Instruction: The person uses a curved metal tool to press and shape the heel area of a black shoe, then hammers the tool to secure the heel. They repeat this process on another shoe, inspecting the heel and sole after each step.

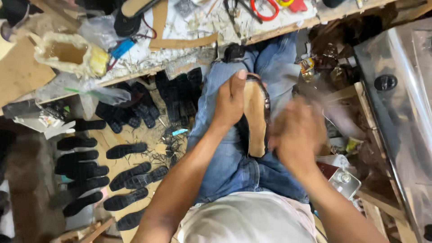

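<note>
- Wooden floor (112, 137) on the left is covered with many black rubber soles (130, 173), laid in rows and in a loose pile, with small scraps between them.
- At the top of the view a cluttered tabletop (189, 24) is seen, and on it lie scissors with red handles (264, 10), a strip of brown cardboard (180, 42) and a blue tube (122, 47).
- A worn container with a crusted whitish rim (67, 53) stands at the left end of the tabletop.
- A shiny metal box (400, 112) with a black round knob is seen at the right edge.
- The person is seated in blue jeans (225, 153), and a shoe (256, 119) is held on the lap with its tan insole turned upward and a dark strap along its right side.
- The shoe is gripped by the left hand (230, 101); the fingers are closed around its left edge near the toe end.
- The right hand (297, 135) is just beside the right side of the shoe and is strongly blurred, so it cannot be told whether it is wide, narrow or holding something.
</note>
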